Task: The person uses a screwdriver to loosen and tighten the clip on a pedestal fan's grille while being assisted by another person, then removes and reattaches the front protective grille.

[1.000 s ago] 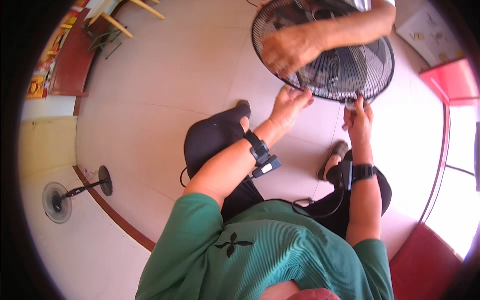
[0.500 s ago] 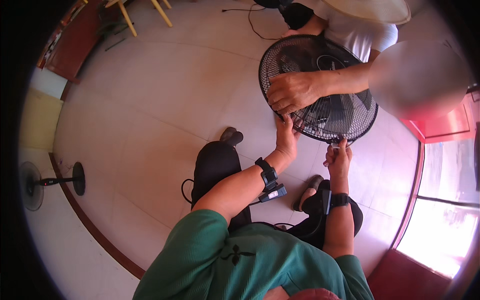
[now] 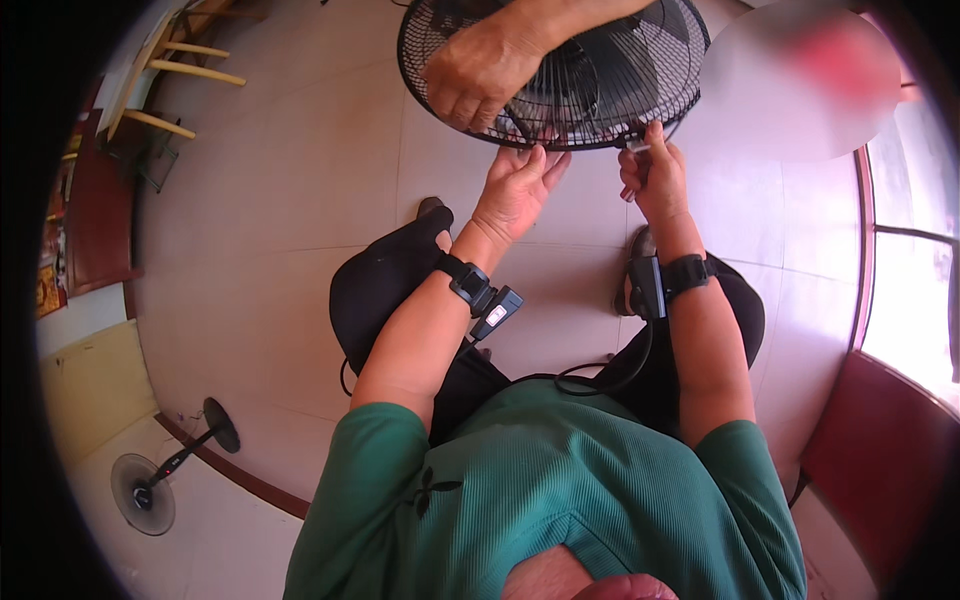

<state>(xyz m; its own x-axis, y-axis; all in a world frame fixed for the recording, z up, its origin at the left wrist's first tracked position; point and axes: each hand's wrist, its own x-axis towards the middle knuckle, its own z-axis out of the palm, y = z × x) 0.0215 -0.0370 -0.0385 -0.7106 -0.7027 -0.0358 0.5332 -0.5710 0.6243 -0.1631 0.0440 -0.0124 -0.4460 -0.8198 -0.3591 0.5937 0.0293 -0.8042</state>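
A black fan head with a round wire grille (image 3: 610,70) fills the top middle, tilted, with blades behind the mesh. My left hand (image 3: 515,190) supports its lower rim from beneath, thumb at the edge and fingertips touching it. My right hand (image 3: 655,185) pinches a small silvery clip (image 3: 636,144) on the rim, right of my left hand. A co-worker's hand (image 3: 475,75) lies over the left part of the grille, fingers curled down onto the mesh. Both my wrists carry black strapped devices.
A wooden stool (image 3: 190,65) and a reddish cabinet (image 3: 100,200) stand at the left. A standing fan (image 3: 145,495) appears at lower left, beside the wall. A dark red panel or chair (image 3: 880,420) and a bright glass door (image 3: 905,280) are at the right. An upper-right area is blurred.
Since half a second ago the grille, both my hands and the co-worker's hand have shifted up in the picture, partly as the view moved. My left hand's fingers show more spread beneath the rim.
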